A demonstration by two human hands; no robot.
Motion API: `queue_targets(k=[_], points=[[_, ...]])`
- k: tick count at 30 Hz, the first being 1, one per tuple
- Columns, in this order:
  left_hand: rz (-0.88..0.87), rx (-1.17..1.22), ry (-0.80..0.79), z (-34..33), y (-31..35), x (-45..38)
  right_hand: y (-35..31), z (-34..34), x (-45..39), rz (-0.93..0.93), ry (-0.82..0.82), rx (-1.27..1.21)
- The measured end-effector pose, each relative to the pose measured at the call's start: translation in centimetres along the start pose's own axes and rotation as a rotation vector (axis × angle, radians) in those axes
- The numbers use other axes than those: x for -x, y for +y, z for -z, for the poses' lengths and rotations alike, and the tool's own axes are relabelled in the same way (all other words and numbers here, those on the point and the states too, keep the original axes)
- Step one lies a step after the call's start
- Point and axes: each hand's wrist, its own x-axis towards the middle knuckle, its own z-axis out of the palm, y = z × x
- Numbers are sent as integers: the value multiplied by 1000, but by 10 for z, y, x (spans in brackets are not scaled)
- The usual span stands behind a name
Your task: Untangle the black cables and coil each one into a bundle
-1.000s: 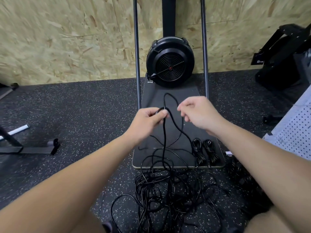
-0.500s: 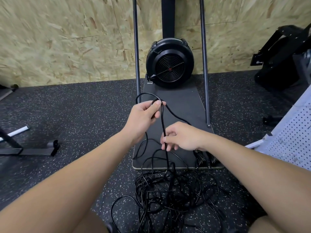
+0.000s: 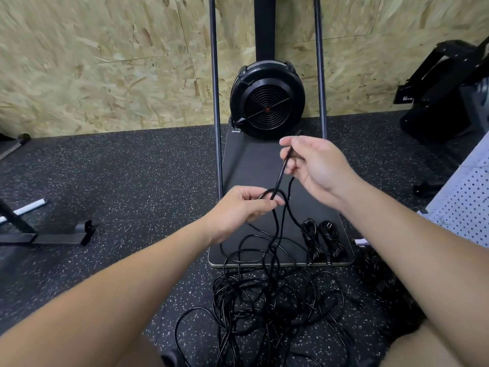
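Note:
A tangle of black cables (image 3: 267, 298) lies on the speckled floor in front of me. One black cable (image 3: 279, 178) rises out of it to both hands. My left hand (image 3: 243, 207) pinches a small loop of it between thumb and fingers. My right hand (image 3: 315, 162), higher and to the right, pinches the same cable, which runs taut between the two hands. Two coiled bundles (image 3: 321, 241) lie side by side on the near right corner of a dark base plate (image 3: 251, 160).
A round black fan housing (image 3: 267, 107) stands at the far end of the plate between two upright metal poles (image 3: 215, 102). Dark equipment (image 3: 444, 94) is at the right, a white perforated panel (image 3: 463, 205) nearer, a metal frame foot (image 3: 53, 234) at left, an OSB wall behind.
My right hand has risen from below the left hand to above and right of it, drawing cable up. My left hand has dropped lower and closer to me with its loop.

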Motion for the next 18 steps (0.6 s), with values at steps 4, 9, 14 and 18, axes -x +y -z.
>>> queue_targets(k=[4,9,14,18], points=[[-9,-16,100,1,-1,-2,6,5,0,-40,52,190],[-60,79,291,13,1,-13,15,11,13,11,-65,991],[-109,189,305,17,15,-16,43,-2,25,-147,-400,1081],[-143,226,313,18,18,-18,64,-9,27,-285,-430,873]])
